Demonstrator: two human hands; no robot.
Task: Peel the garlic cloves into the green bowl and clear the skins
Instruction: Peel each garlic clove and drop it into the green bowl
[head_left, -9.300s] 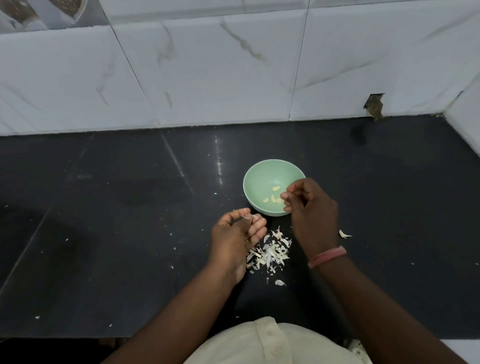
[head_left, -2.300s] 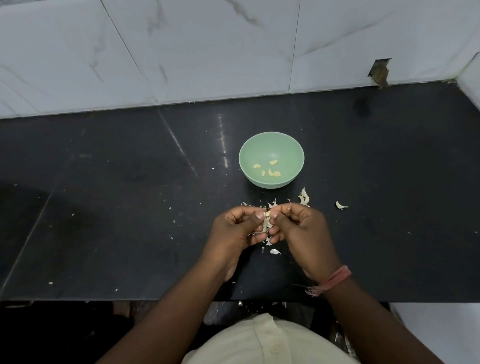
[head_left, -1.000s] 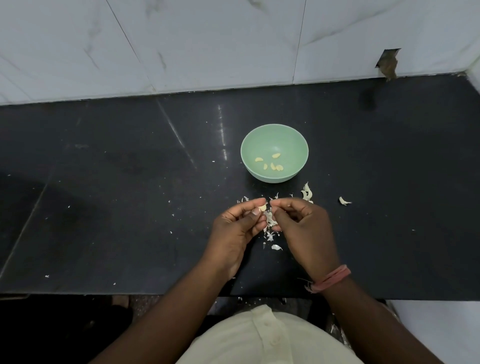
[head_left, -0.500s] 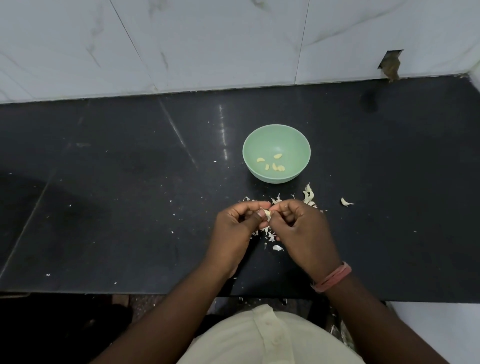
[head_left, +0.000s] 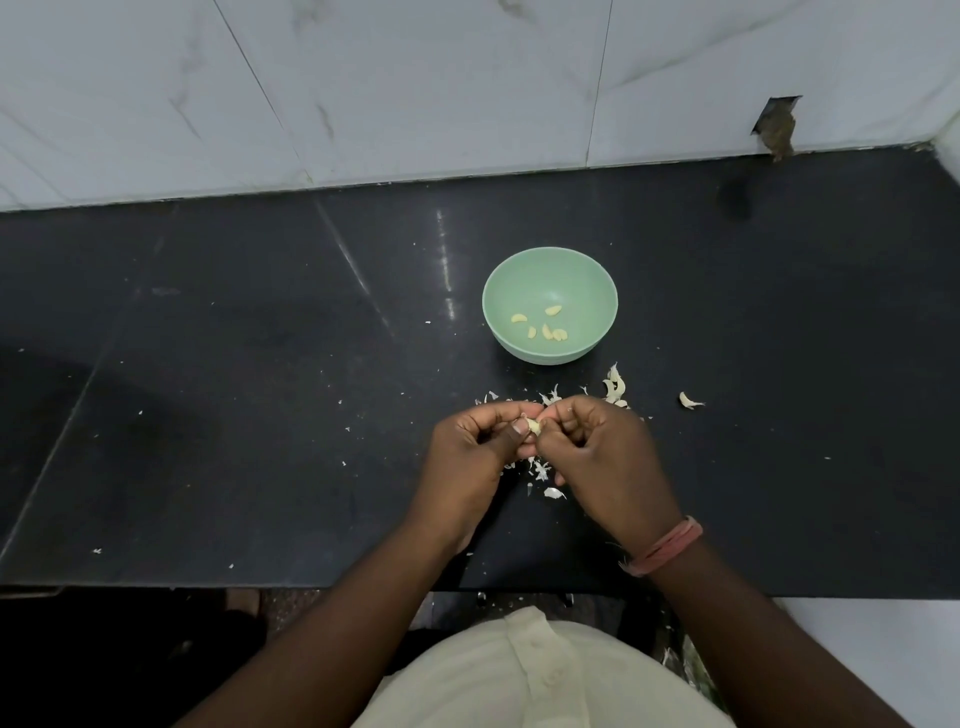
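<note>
Head view showed me the garlic clove (head_left: 534, 426) pinched between the fingers of my left hand (head_left: 470, 454) and right hand (head_left: 597, 449), both clamped on it. Loose skins (head_left: 543, 470) lay just beneath those fingers on the black bench (head_left: 260, 415); beyond them sat the green bowl (head_left: 550, 270), holding peeled cloves (head_left: 550, 330).

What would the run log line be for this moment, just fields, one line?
step: peeling | left hand and right hand: pinch garlic clove | green bowl: five peeled cloves | skins: on counter, uncleared
</note>
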